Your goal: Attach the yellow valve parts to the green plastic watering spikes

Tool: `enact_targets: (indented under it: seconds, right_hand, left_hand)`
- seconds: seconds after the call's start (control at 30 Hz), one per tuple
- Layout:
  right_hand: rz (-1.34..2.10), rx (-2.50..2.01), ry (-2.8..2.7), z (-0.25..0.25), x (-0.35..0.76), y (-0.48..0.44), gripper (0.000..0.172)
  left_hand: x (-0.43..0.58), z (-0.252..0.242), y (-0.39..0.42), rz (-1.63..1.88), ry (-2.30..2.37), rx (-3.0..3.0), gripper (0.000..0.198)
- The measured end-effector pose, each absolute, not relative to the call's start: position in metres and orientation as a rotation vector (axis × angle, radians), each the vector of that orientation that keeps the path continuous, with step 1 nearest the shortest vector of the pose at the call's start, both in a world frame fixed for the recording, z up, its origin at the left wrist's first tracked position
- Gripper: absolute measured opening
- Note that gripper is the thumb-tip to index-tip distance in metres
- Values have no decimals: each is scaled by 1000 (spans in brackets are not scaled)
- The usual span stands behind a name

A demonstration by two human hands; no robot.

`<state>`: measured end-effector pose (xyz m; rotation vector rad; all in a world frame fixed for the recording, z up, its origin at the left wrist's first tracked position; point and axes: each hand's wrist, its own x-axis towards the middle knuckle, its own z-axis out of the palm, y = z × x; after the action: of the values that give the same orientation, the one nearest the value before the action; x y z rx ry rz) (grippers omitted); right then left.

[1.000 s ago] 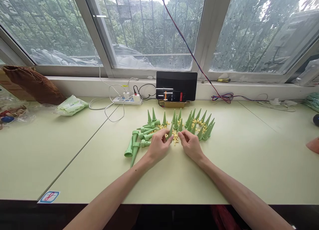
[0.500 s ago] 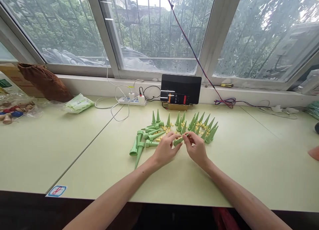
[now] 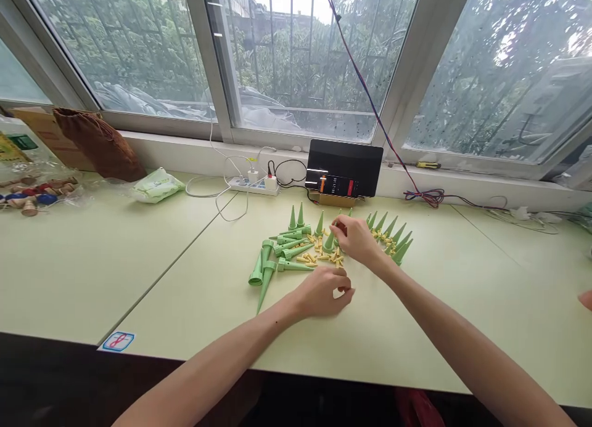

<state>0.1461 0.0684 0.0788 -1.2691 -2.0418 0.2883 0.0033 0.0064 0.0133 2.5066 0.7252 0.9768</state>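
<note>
Several green cone spikes [image 3: 386,233] stand upright on the pale green table [image 3: 139,260], with small yellow parts [image 3: 319,254] scattered among them. More green spikes [image 3: 277,260] lie flat in a pile to the left. My right hand [image 3: 354,239] reaches over the standing cones, fingers pinched together near the yellow parts. My left hand [image 3: 324,294] rests on the table nearer to me, fingers curled closed; what they hold is hidden.
A black box with a phone [image 3: 345,171] leans against the window sill, beside a power strip [image 3: 254,183] with cables. A brown bag [image 3: 99,143], a green packet [image 3: 157,187] and a bag of wooden pieces [image 3: 32,190] lie at the left. Another person's fingertip [image 3: 585,300] shows at the right edge.
My hands have parted. The right hand moved away from me over the cones; the left hand drew back toward me and to the right. The camera tilted down a little.
</note>
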Motion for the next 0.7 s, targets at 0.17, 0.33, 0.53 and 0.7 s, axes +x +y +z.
enact_targets:
  seconds: [0.17,0.33,0.53,0.7]
  right_hand:
    - [265,-1416,-2080,87,138,83,21]
    - [292,-1527,-2069,87,136,86,22]
    - [322,-1555,-2035,88,136,89,24]
    - [323,-1580,-2043,88,135,90,25]
  left_hand:
    - [3,11,8,923,771,2555,22]
    - [3,13,8,911,767,2577,23]
    - [4,12,7,895,769,2599,24]
    - [3,14,7,877,767,2603,23]
